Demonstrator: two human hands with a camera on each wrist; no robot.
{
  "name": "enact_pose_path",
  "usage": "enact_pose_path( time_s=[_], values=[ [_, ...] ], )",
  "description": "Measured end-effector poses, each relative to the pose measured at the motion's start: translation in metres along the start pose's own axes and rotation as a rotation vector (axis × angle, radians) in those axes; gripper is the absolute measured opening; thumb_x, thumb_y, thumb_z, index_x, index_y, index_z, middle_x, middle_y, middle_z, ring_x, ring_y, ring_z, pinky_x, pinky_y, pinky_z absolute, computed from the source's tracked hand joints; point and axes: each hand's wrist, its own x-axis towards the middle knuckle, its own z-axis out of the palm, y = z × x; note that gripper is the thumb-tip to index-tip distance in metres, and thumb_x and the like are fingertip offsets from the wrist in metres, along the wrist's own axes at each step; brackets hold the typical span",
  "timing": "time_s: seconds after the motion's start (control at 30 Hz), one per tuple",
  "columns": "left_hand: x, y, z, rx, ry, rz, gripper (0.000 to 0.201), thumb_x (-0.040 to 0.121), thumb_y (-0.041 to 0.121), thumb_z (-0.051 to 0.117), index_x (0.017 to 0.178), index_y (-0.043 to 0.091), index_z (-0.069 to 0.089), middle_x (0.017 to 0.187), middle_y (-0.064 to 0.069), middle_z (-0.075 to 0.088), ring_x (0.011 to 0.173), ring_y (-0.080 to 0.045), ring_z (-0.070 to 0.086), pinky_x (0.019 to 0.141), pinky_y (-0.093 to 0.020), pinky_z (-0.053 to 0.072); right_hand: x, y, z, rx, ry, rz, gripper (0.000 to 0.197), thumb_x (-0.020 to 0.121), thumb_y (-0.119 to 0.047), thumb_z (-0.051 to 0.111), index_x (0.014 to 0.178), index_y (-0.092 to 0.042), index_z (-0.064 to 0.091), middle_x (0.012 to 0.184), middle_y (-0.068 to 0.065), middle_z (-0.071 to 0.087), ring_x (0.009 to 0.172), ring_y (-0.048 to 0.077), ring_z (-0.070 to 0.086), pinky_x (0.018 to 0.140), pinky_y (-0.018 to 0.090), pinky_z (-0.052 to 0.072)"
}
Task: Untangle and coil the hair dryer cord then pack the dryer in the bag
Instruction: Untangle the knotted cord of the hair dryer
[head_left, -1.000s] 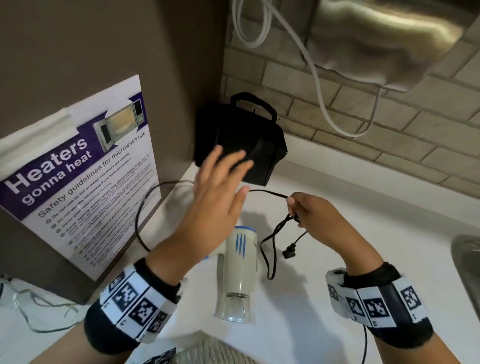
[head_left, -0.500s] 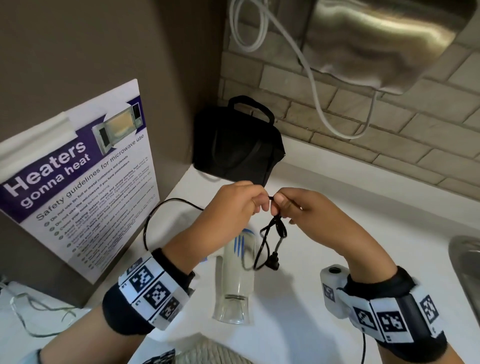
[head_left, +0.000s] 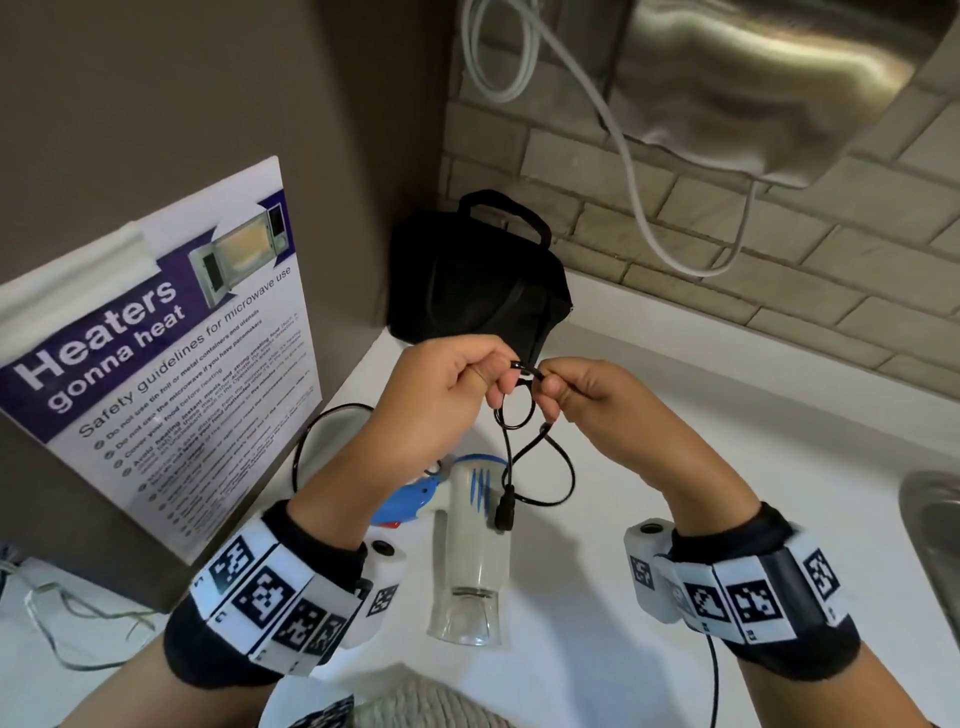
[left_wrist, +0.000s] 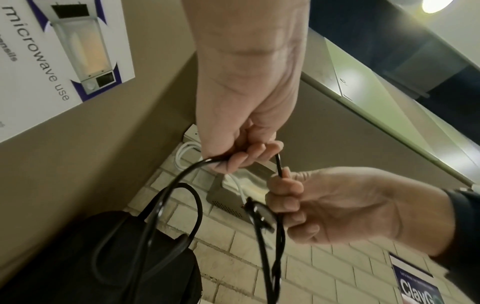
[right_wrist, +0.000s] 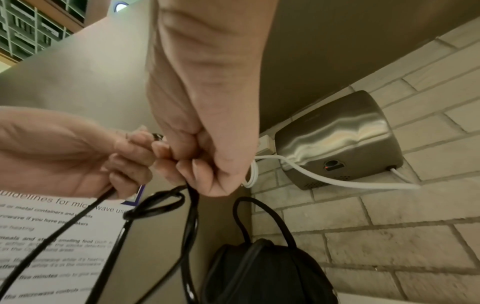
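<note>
A white and blue hair dryer (head_left: 470, 540) lies on the white counter, nozzle toward me. Its black cord (head_left: 524, 447) is lifted above the dryer and hangs in small tangled loops, with the plug (head_left: 504, 512) dangling low. My left hand (head_left: 452, 384) and right hand (head_left: 576, 389) meet above the dryer, each pinching the cord close together. In the left wrist view the cord (left_wrist: 187, 189) runs from the left hand (left_wrist: 241, 152) down past the right hand (left_wrist: 288, 197). The black bag (head_left: 478, 280) stands in the corner behind my hands.
A microwave safety poster (head_left: 150, 353) leans on the brown wall at the left. A steel hand dryer (head_left: 769, 88) with a white cable (head_left: 639, 197) hangs on the brick wall above. A sink edge (head_left: 930, 540) shows at the right.
A second ago my left hand was open in the air; it came in and pinched the cord beside the right hand. The tangled loops have been lifted and spread a little.
</note>
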Motion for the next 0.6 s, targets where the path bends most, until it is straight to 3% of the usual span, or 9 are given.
enact_pose_path(
  time_s=[0.1, 0.17, 0.3, 0.43, 0.6],
  values=[
    [-0.003, 0.002, -0.006, -0.010, 0.027, 0.002, 0.036, 0.096, 0.017, 0.047, 0.064, 0.030, 0.059, 0.060, 0.013, 0.058, 0.060, -0.001, 0.051, 0.070, -0.028, 0.045, 0.003, 0.005, 0.006, 0.004, 0.001, -0.001, 0.039, 0.097, -0.009, 0.041, 0.060, -0.020, 0.044, 0.052, -0.012, 0.040, 0.050, 0.001, 0.037, 0.050, 0.010, 0.030],
    [-0.005, 0.003, -0.011, -0.034, 0.043, -0.001, 0.032, 0.096, 0.018, 0.047, 0.068, 0.024, 0.062, 0.063, 0.013, 0.059, 0.060, -0.001, 0.051, 0.071, -0.030, 0.046, 0.005, 0.008, 0.009, 0.000, 0.000, 0.000, 0.039, 0.097, -0.007, 0.040, 0.060, -0.019, 0.044, 0.053, -0.011, 0.041, 0.050, 0.000, 0.038, 0.051, 0.009, 0.030],
    [-0.007, 0.008, -0.024, -0.121, 0.104, 0.009, 0.031, 0.097, 0.006, 0.045, 0.071, 0.014, 0.062, 0.061, 0.015, 0.058, 0.058, 0.001, 0.050, 0.066, -0.014, 0.044, 0.007, 0.022, 0.015, -0.026, 0.004, 0.032, 0.037, 0.096, -0.007, 0.038, 0.062, -0.017, 0.045, 0.058, -0.008, 0.042, 0.052, 0.001, 0.038, 0.052, 0.009, 0.031],
    [-0.009, 0.015, -0.039, -0.180, 0.155, 0.062, 0.039, 0.099, 0.004, 0.040, 0.066, 0.017, 0.056, 0.057, 0.015, 0.054, 0.057, 0.002, 0.046, 0.064, -0.005, 0.039, 0.011, 0.040, 0.022, -0.066, 0.010, 0.074, 0.037, 0.095, -0.006, 0.037, 0.060, -0.019, 0.043, 0.062, -0.005, 0.044, 0.055, 0.004, 0.036, 0.055, 0.012, 0.033],
    [-0.010, 0.018, -0.056, -0.304, 0.205, 0.108, 0.035, 0.093, 0.018, 0.041, 0.067, 0.028, 0.063, 0.060, 0.014, 0.055, 0.059, -0.002, 0.045, 0.065, -0.012, 0.039, 0.015, 0.050, 0.025, -0.054, 0.023, 0.110, 0.040, 0.092, 0.002, 0.036, 0.059, -0.019, 0.041, 0.059, -0.008, 0.044, 0.050, -0.003, 0.041, 0.055, 0.006, 0.033]
  ],
)
